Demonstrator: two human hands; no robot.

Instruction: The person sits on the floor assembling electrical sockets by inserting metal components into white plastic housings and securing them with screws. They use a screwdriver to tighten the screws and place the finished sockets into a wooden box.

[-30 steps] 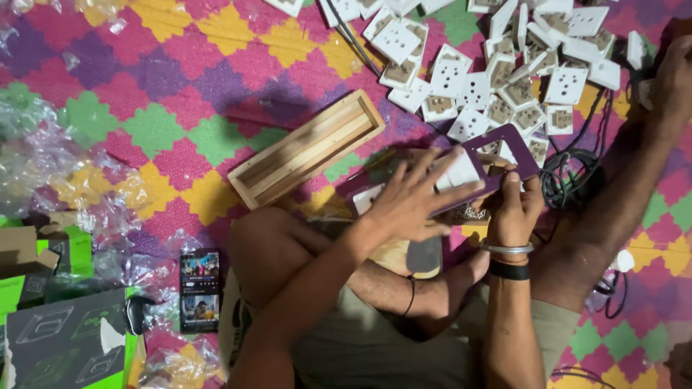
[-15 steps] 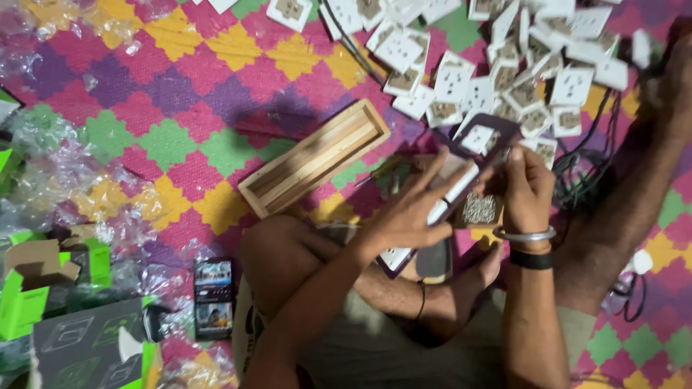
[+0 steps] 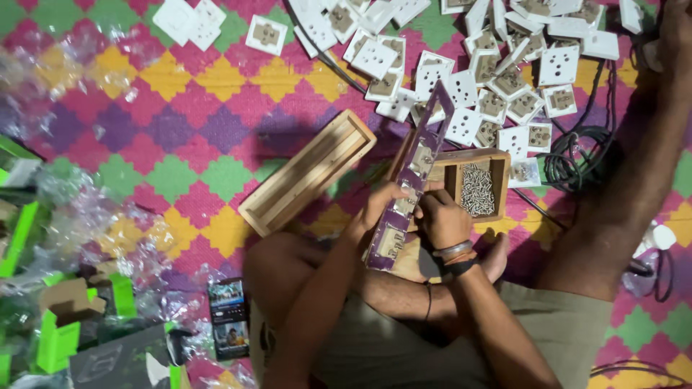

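Note:
I sit cross-legged on a patterned mat. Both hands hold a long purple panel (image 3: 417,173) with several socket modules fitted in it, tilted on edge over my lap. My left hand (image 3: 380,205) grips its left edge near the middle. My right hand (image 3: 445,218), with bangles on the wrist, grips the right side. Behind the panel is a small wooden box (image 3: 499,167) holding a heap of metal screws (image 3: 476,189).
A long empty wooden tray (image 3: 308,171) lies to the left. Several white socket modules (image 3: 497,79) are piled at the top. Black cable (image 3: 580,155) coils at right beside another person's leg (image 3: 620,194). A phone (image 3: 230,317), crumpled plastic wrap (image 3: 94,230) and green cartons (image 3: 54,335) lie at left.
The purple panel has been lifted off the box and turned up on edge. My left hand moved from lying flat on it to gripping its edge. The screw box is now uncovered.

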